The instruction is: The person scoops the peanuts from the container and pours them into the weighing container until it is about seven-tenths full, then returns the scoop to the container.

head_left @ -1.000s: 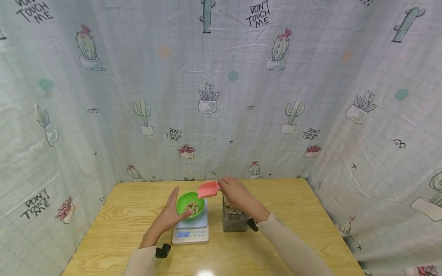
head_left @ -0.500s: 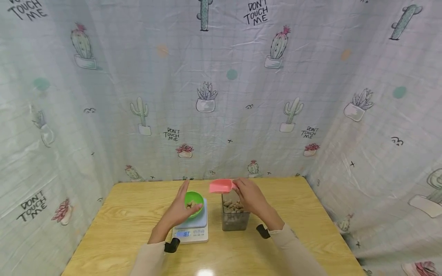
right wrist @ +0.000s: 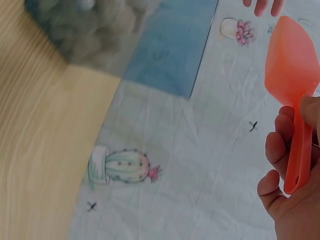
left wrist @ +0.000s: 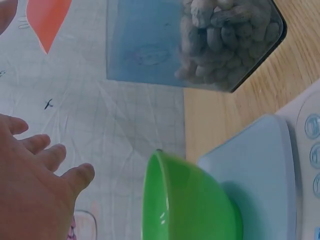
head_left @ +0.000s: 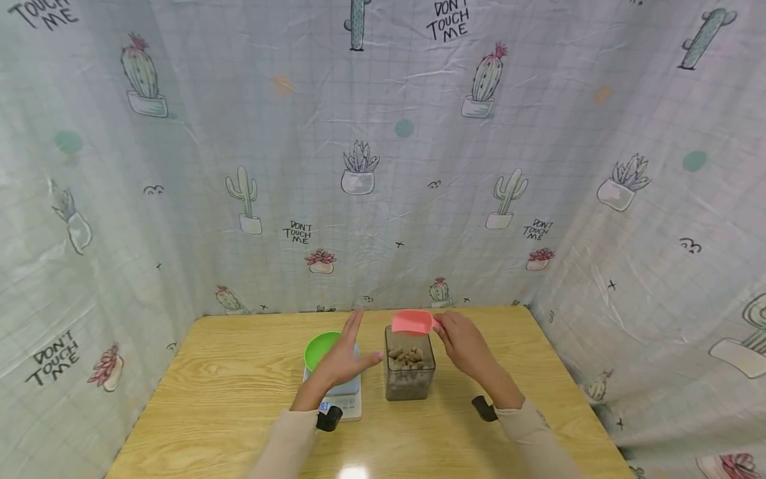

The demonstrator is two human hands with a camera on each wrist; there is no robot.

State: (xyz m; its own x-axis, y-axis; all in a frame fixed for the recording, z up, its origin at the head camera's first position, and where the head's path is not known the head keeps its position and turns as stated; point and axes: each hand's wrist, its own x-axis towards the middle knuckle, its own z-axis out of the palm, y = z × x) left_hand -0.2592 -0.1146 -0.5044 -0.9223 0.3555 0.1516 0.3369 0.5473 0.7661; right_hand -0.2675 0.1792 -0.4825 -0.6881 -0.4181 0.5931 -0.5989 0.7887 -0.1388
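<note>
My right hand (head_left: 469, 349) grips the handle of a pink scoop (head_left: 411, 322), held over the back of a clear container (head_left: 409, 389). In the right wrist view, the bowl of the scoop (right wrist: 291, 62) looks empty, and my fingers curl round its handle. Tan lumpy pieces, like unshelled peanuts (head_left: 408, 357), fill the lower part of the container. Fingers extended and thumb apart, my left hand (head_left: 340, 364) hovers in front of a green bowl (head_left: 319, 349) and partly hides it. The bowl sits on a digital kitchen scale (head_left: 353, 406); the left wrist view shows that hand (left wrist: 37, 185) holding nothing.
Both scale and container stand on a wooden table (head_left: 239, 392), the container to the scale's right. A cactus-printed curtain (head_left: 395, 219) hangs behind the table and along both sides.
The scoop in my right hand has moved right, from beside the bowl to over the container. My left hand has left the bowl's side and shifted right.
</note>
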